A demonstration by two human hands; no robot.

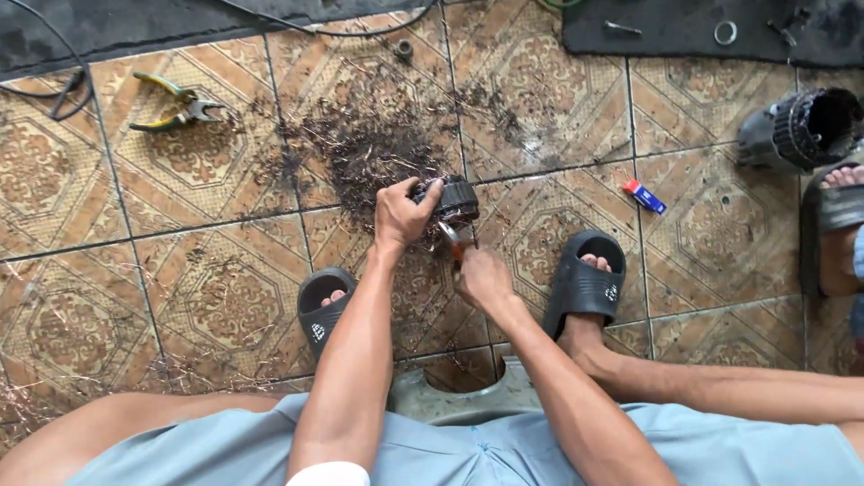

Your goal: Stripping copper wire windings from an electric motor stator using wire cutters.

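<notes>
A dark round motor part (453, 199) is being gripped on the tiled floor (207, 225) by the left hand (402, 214), fingers curled over its top. Just below it, an orange-handled tool (453, 241) is being clasped by the right hand (481, 279), its tip touching the part.

Single head camera looked steeply down, close over seated person's lap and feet, onto tiled floor (207, 297).

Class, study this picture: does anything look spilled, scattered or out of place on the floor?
Yes. Fine wire scraps lie strewn over the tiles above the left hand, which grips a dark round part. Pliers lie loose at upper left.
</notes>
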